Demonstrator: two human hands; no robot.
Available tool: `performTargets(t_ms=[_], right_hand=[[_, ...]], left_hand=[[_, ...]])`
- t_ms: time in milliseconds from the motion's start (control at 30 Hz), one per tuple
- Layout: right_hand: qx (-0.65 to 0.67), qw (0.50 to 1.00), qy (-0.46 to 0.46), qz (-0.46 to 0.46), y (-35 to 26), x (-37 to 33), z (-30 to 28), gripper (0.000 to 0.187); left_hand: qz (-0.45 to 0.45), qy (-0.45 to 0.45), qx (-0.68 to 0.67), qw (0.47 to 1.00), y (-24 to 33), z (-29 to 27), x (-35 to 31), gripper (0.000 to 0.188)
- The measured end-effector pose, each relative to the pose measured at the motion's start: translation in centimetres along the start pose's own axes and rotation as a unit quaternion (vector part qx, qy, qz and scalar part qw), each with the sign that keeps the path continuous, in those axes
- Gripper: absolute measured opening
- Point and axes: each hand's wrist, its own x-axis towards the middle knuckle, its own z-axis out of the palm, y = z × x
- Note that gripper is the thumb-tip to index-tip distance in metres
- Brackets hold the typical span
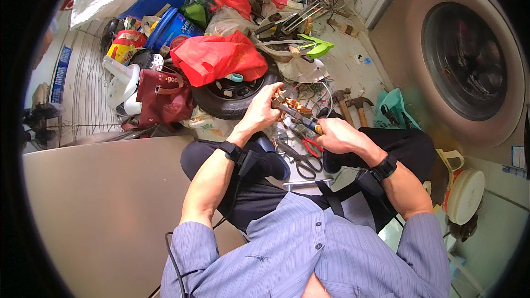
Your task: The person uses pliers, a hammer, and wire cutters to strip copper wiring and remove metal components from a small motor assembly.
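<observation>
In front of my knees, my left hand (264, 108) is closed on a copper-coloured piece (297, 105) that looks like a bundle of copper wire windings. My right hand (340, 134) grips the dark handles of a pair of pliers (301, 117), with a yellow patch near the fingers. The pliers' jaws reach the piece beside my left fingers; whether they bite on it is too small to tell. Below the hands lie black-handled scissors (302, 164) and a red-handled tool (312, 145).
A black-tyred wheel (221, 105) with a red bag (221, 59) on it stands ahead to the left. Two hammers (360, 109) lie right of my hands, near a teal bag (395, 111). A washing machine (397, 49) stands at right, a metallic panel (110, 204) at left.
</observation>
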Motion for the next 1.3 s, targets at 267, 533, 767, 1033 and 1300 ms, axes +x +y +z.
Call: performTargets(t_ms=[267, 533, 767, 1033, 1300], right_hand=[[0.173, 0.983, -0.007, 0.055, -0.7, 0.0, 2.1, 0.028], [0.178, 0.982, 0.053, 0.046, -2.0, -2.0, 3.5, 0.027], [0.353, 0.935, 0.008, 0.047, -1.5, -3.5, 2.6, 0.019], [0.522, 0.852, -0.046, 0.000, -1.0, -3.0, 1.7, 0.018], [0.596, 0.799, -0.071, 0.038, -1.4, -1.9, 2.3, 0.016]], left_hand=[[-0.246, -0.039, -0.094, 0.964, 0.5, 0.9, 0.8, 0.050], [-0.233, 0.005, -0.207, 0.950, -1.0, 3.0, 0.3, 0.040], [-0.228, -0.089, -0.387, 0.889, 3.0, 0.4, 0.3, 0.039], [-0.228, -0.067, -0.550, 0.801, 3.9, -1.1, -0.4, 0.048], [-0.191, -0.066, -0.505, 0.839, 2.7, -1.4, -0.5, 0.051]])
